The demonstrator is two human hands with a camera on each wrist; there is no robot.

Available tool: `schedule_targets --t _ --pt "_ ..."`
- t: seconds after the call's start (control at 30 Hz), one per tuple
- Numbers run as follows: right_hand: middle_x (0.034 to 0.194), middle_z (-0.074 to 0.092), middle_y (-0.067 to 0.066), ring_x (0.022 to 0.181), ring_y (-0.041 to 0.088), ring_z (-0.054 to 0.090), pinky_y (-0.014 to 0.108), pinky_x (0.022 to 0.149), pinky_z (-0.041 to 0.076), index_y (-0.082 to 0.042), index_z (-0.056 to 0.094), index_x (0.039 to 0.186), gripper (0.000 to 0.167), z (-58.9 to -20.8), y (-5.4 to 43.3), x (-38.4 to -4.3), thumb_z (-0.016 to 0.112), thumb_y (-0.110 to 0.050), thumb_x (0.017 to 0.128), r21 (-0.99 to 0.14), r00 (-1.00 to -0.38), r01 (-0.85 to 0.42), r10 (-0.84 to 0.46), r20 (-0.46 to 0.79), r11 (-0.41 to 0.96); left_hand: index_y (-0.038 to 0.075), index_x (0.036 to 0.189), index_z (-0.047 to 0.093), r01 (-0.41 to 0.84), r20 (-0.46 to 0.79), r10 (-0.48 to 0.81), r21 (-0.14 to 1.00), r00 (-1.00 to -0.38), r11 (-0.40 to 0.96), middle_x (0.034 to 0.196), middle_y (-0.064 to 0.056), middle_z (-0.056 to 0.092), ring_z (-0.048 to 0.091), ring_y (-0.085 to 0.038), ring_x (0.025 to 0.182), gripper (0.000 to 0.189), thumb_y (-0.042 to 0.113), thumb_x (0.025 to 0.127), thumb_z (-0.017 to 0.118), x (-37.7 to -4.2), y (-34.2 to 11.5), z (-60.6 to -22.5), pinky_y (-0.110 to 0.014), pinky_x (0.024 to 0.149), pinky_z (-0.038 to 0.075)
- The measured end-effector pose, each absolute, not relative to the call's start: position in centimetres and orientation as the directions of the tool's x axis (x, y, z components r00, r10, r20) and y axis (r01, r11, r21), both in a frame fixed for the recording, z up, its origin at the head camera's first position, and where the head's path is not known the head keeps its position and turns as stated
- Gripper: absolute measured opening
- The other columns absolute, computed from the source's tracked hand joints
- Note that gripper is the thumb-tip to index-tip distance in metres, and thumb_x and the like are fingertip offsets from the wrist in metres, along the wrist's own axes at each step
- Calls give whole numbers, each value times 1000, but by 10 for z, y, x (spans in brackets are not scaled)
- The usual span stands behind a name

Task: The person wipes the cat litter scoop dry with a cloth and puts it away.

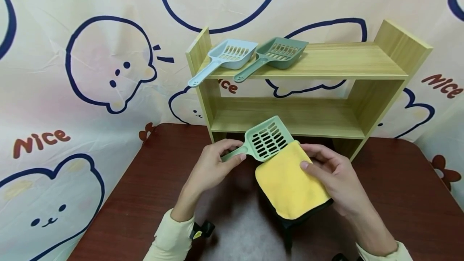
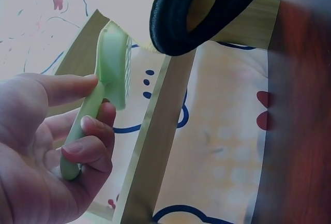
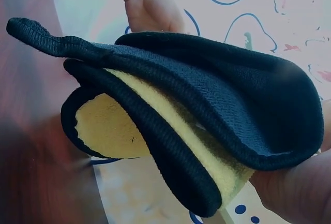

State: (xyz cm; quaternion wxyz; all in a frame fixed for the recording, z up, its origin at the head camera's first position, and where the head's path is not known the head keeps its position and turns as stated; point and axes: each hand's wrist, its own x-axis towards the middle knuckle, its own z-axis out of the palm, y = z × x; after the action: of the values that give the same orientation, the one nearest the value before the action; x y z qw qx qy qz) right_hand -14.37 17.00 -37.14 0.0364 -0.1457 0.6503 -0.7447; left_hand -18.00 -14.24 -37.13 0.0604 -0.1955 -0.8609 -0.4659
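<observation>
My left hand (image 1: 214, 164) grips the handle of a light green slotted litter scoop (image 1: 268, 138), its fingers wrapped round the handle in the left wrist view. The scoop is held up above the table, its slotted pan pointing up and to the right. My right hand (image 1: 337, 178) holds a folded cloth (image 1: 291, 180), yellow on one face and dark on the other, between thumb and fingers. The cloth's upper corner overlaps the edge of the scoop's pan. Several dark-edged folds of the cloth hang down in the right wrist view, hiding most of the right fingers.
A wooden two-tier shelf (image 1: 362, 61) stands at the back of the dark red-brown table (image 1: 127, 212). On its top board lie a light blue scoop (image 1: 232, 53) and a dark green scoop (image 1: 280, 53), handles jutting over the front edge. A cartoon-printed sheet (image 1: 119, 140) hangs behind.
</observation>
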Motion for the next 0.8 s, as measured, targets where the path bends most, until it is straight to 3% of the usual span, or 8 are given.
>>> schedule_targets --t 0.23,0.47,0.8 --pt "112 74 1 85 18 79 40 63 65 -8 68 137 34 -368 176 -145 65 1 104 -982 -966 -129 -206 156 -139 18 122 78 391 281 285 778 -916 491 104 2 76 64 -16 89 24 17 99 78 -181 -146 -370 -31 79 52" --pt "113 75 2 86 18 79 39 64 65 -9 68 137 35 -369 179 -147 65 2 104 -978 -964 -134 -206 165 -158 16 122 78 395 274 306 788 -912 472 104 2 77 65 -22 90 23 16 99 78 -181 -147 -370 -31 80 52" --pt "114 73 3 86 19 79 40 64 65 -9 68 136 34 -372 173 -146 65 2 104 -980 -958 -123 -238 159 -160 18 121 78 404 285 302 775 -910 486 102 4 76 62 -14 86 23 17 98 78 -182 -143 -375 -29 77 50"
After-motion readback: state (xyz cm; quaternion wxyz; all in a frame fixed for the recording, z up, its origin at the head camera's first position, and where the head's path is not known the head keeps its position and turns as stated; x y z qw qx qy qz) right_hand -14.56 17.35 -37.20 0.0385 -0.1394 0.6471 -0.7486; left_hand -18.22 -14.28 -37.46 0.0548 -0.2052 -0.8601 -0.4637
